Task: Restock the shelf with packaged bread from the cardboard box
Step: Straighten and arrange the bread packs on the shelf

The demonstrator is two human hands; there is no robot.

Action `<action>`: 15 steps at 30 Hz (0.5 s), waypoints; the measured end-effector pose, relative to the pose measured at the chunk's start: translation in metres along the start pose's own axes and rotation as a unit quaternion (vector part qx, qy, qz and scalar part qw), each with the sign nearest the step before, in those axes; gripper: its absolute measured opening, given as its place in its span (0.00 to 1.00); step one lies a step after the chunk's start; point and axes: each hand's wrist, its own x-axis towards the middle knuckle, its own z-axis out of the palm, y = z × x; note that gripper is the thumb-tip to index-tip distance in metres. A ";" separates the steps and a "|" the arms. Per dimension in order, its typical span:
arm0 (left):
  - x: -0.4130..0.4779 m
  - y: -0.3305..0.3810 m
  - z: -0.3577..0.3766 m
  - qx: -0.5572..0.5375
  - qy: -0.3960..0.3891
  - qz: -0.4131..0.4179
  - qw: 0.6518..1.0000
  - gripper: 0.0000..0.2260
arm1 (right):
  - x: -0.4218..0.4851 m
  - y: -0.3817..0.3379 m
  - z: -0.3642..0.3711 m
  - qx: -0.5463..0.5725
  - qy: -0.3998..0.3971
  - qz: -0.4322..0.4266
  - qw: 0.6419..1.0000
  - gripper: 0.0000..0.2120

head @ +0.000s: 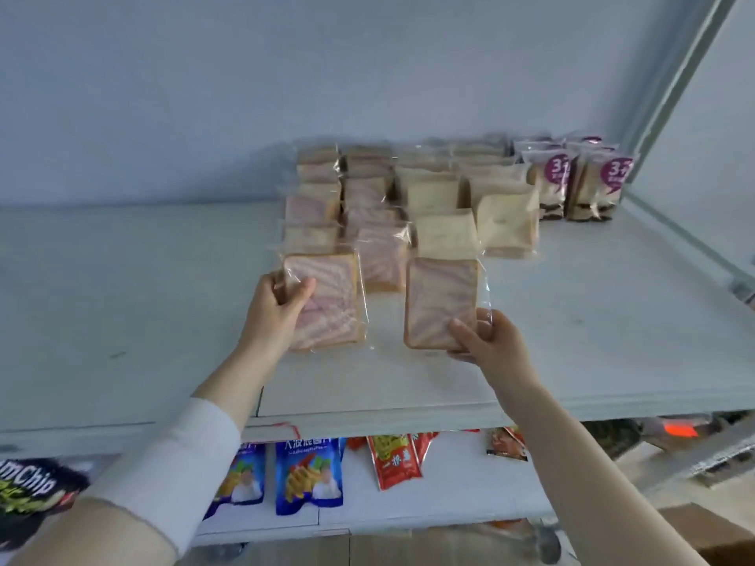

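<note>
My left hand [282,308] grips a clear-wrapped slice of pink-swirled bread [331,300] by its left edge, upright at the front of the left row on the white shelf [572,320]. A second pink-swirled bread packet [439,296] is pinched at its lower right corner by my right hand [486,341], standing before the pale bread row. Behind them stand several rows of packaged bread [408,198]. A corner of the cardboard box [711,533] shows at the bottom right.
Purple-labelled bread packs [580,181] stand at the back right by the shelf's metal post [674,96]. The lower shelf holds blue snack bags [308,475], red sachets [394,459] and a black chip bag [28,492]. The shelf's left half is bare.
</note>
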 end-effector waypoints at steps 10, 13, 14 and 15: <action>0.069 -0.036 0.006 0.101 0.072 -0.002 0.992 0.12 | 0.081 0.008 0.082 -0.261 0.087 -0.050 0.960 0.20; 0.077 -0.041 0.011 0.194 0.115 0.053 0.973 0.18 | 0.076 0.014 0.088 -0.309 0.155 -0.125 0.930 0.33; 0.077 -0.040 0.011 0.199 0.119 0.057 0.971 0.20 | 0.076 0.014 0.090 -0.314 0.158 -0.160 0.923 0.34; 0.078 -0.040 0.011 0.200 0.119 0.058 0.971 0.22 | 0.075 0.013 0.092 -0.335 0.158 -0.211 0.905 0.34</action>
